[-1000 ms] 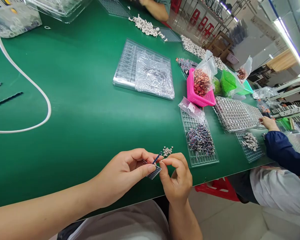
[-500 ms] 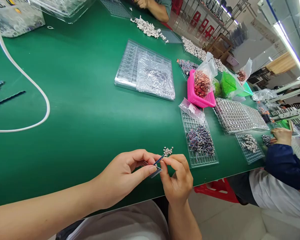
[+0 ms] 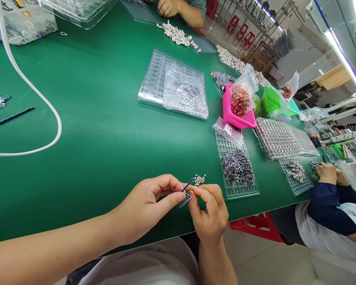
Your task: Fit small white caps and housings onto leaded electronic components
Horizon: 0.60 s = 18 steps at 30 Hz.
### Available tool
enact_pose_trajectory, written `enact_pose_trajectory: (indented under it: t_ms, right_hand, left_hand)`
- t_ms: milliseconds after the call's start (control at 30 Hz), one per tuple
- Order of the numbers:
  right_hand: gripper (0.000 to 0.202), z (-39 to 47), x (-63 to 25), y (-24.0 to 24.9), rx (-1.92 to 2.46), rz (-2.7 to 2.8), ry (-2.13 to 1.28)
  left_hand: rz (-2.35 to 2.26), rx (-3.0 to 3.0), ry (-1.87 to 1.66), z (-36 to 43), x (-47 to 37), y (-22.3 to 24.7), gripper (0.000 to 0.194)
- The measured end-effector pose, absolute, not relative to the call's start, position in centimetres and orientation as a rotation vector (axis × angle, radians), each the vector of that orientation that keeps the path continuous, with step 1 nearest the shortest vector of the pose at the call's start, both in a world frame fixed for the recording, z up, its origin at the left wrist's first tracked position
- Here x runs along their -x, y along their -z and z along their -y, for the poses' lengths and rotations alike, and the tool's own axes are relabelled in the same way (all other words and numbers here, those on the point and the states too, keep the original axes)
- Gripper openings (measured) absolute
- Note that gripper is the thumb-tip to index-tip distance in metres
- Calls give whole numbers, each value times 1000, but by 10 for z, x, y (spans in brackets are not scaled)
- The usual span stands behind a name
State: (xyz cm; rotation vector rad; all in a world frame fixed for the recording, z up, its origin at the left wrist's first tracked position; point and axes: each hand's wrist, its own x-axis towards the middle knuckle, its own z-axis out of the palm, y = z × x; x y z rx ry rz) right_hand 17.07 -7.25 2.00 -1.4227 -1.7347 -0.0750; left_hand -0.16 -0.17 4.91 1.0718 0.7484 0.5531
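Observation:
My left hand (image 3: pixel 150 208) pinches a small dark blue strip piece (image 3: pixel 184 200) with rows of marks between thumb and fingers. A narrow blue strip (image 3: pixel 187 185) sticks up from the same grip. My right hand (image 3: pixel 210 209) is closed in a pinch at the piece's right side, its fingertips on a tiny part too small to name. Just beyond the fingertips lies a little pile of small silvery beads (image 3: pixel 199 180) on the green table (image 3: pixel 101 130). Right of it, a clear tray (image 3: pixel 241 192) holds many thin-wired components (image 3: pixel 239 166).
Stacked clear trays (image 3: pixel 154 79) carry a plastic bag (image 3: pixel 185 93). A pink basket (image 3: pixel 240 118) holds a bag of reddish parts. A white cable (image 3: pixel 52 107) curves at left. Co-workers' hands show at top (image 3: pixel 167 7) and right (image 3: pixel 328 173).
Both my hands stay together, with slight shifts of the fingers and the held piece. The co-worker's hands at the right have moved, and two now show there.

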Motion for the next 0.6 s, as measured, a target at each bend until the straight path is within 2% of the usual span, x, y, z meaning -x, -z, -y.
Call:
enact_pose_trajectory:
  t_ms: [133, 367, 600]
  right_hand:
    - [29, 75, -170, -19, 1419, 1695, 3]
    - [20, 76, -173, -19, 1379, 1517, -368]
    - [18, 76, -172, -21, 1368, 1495, -438]
  left_hand:
    - [-789, -1055, -537, 2, 1, -49, 20]
    - [-866, -1050, -512, 1, -1, -49, 25]
    - [-850, -1029, -519, 1, -3, -49, 25]
